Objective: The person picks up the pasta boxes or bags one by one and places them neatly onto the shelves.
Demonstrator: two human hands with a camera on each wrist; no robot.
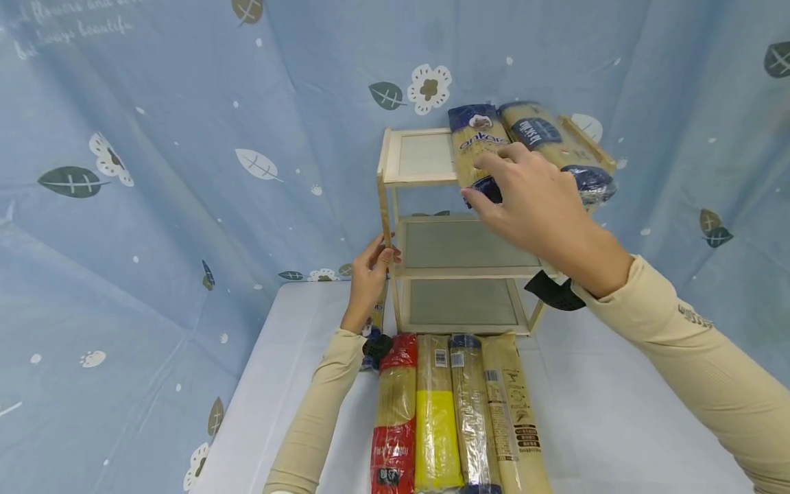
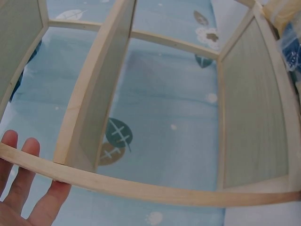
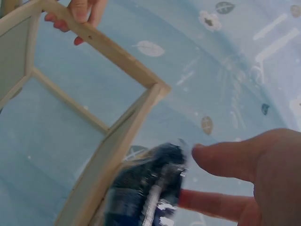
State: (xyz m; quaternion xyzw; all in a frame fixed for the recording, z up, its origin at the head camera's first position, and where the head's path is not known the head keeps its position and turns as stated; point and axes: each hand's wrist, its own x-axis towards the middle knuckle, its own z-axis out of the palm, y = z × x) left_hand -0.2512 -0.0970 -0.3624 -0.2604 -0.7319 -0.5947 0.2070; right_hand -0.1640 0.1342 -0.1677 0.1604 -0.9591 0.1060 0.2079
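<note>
A wooden shelf rack (image 1: pixel 469 273) stands on the table, and my left hand (image 1: pixel 368 271) grips its left upright; in the left wrist view, fingers (image 2: pixel 49 202) lie against that upright (image 2: pixel 141 189). On the top shelf lie two packs of pasta, an "ankara" pack (image 1: pixel 475 140) with blue ends and a second blue-ended pack (image 1: pixel 537 130) to its right. My right hand (image 1: pixel 533 192) is over the front of the ankara pack, thumb and fingers spread. From the right wrist, the thumb (image 3: pixel 225 155) stands apart from the pack's blue end (image 3: pixel 150 188); one finger is partly behind it.
Several long pasta packs lie side by side before the rack: a red one (image 1: pixel 395 412), a yellow one (image 1: pixel 437 439), a clear blue-ended one (image 1: pixel 475 412) and a beige one (image 1: pixel 515 412). Another pack (image 1: pixel 376 319) sits left of the rack, partly hidden. Patterned blue cloth (image 1: pixel 185 171) hangs behind.
</note>
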